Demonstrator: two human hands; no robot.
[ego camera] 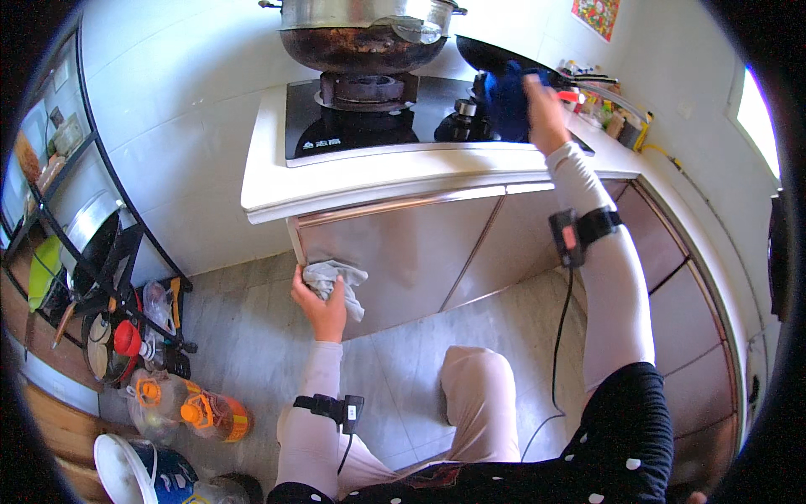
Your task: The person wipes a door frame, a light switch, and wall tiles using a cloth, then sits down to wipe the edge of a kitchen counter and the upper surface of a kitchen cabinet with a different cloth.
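My left hand (324, 305) grips a crumpled light grey cloth (330, 283) by the left edge of the cabinet door (403, 252), low under the counter. Over the right part of the black glass gas hob (371, 129), my right hand (544, 113) holds a dark blue cloth (507, 104). The cloth partly covers the right burner area and overlaps a black frying pan (485, 53) behind it. Near the blue cloth stands a silver-topped control knob (465, 108). A blackened wok (359, 50) sits over the left burner (368, 91), with a metal pot (340, 14) on top.
A black metal rack (113, 170) with pans stands at the left wall. Oil bottles (217, 416) and a white-lidded bucket (116, 469) are on the floor. Bottles and packets (604, 113) crowd the counter's right corner. A black cable (560, 353) hangs from my right forearm.
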